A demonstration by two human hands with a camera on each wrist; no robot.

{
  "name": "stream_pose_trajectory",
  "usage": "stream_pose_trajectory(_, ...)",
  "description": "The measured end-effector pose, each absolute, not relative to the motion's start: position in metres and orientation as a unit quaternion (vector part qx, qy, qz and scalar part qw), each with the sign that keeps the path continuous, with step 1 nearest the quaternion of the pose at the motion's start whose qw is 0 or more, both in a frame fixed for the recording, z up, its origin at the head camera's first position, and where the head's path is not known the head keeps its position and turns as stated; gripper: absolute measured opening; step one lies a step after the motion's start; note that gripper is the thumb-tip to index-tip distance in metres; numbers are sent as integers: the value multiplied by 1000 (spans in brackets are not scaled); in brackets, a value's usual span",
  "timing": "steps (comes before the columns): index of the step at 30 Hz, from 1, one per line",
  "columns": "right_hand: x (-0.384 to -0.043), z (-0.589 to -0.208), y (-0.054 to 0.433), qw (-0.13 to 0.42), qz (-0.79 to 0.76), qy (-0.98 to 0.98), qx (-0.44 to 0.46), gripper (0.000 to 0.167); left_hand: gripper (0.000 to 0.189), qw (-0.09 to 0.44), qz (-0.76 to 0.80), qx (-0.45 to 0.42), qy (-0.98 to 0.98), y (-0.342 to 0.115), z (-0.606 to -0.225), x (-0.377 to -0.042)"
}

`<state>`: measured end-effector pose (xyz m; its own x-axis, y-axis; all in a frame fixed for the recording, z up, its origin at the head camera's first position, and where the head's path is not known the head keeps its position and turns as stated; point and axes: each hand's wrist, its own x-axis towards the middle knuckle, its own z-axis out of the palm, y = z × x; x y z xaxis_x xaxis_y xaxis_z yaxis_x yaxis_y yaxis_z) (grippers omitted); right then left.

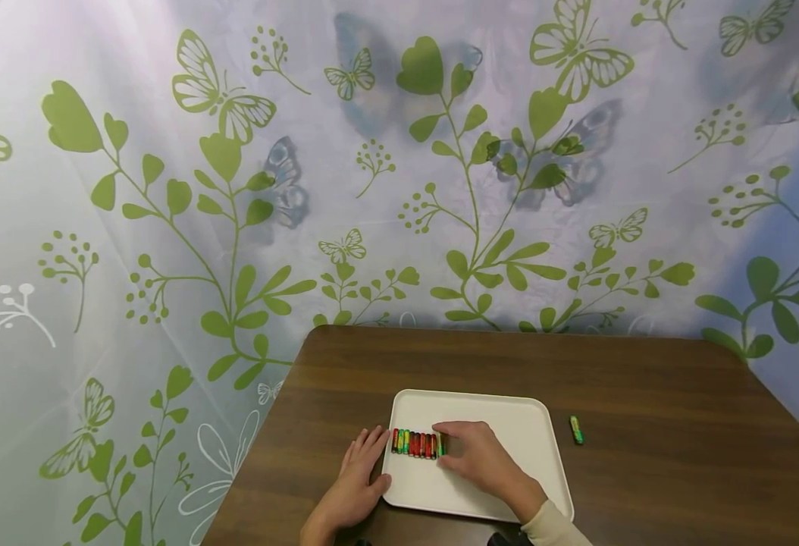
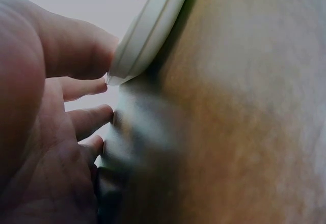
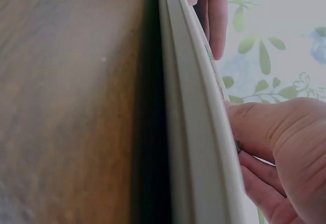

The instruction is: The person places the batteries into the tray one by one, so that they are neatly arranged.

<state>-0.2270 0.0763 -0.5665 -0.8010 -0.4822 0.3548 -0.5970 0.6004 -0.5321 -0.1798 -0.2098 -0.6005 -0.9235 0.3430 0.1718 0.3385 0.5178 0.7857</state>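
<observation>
On a cream tray (image 1: 509, 428), a row of several small red, green and yellow batteries (image 1: 415, 444) lies side by side near the left edge. My right hand (image 1: 477, 455) pinches the green battery (image 1: 442, 446) at the row's right end between thumb and forefinger. In the right wrist view, the tray's rim (image 3: 204, 107) hides most of what that hand (image 3: 285, 147) holds. My left hand (image 1: 357, 484) rests at the tray's left edge with its fingers extended. The left wrist view shows its thumb (image 2: 81, 46) against the rim (image 2: 147, 30).
A single green and yellow battery (image 1: 577, 430) lies on the brown wooden table (image 1: 672, 440), to the right of the tray. Behind the table hangs a curtain (image 1: 386, 205) printed with leaves and butterflies.
</observation>
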Motion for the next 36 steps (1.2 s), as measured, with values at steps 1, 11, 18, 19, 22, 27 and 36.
stream_pose_trajectory(1,-227,-566,77,91,327,-890,305,48,72,3,451,195,871,-210,-600,-180)
stream_pose_trajectory(11,-226,-555,115,102,329,-893,289,49,73,13,457,196,868,-209,-597,-179)
stream_pose_trajectory(18,-230,-544,172,104,304,-908,268,51,73,32,460,177,870,-209,-598,-182)
stream_pose_trajectory(19,-231,-543,181,103,303,-909,268,51,73,32,459,177,870,-209,-598,-182)
stream_pose_trajectory(22,-231,-543,206,95,303,-909,268,52,73,36,456,174,872,-209,-597,-182)
stream_pose_trajectory(27,-229,-540,239,71,294,-916,262,54,72,38,452,171,875,-209,-596,-181)
stream_pose_trajectory(36,-227,-541,284,62,278,-929,236,59,71,29,462,182,868,-207,-592,-179)
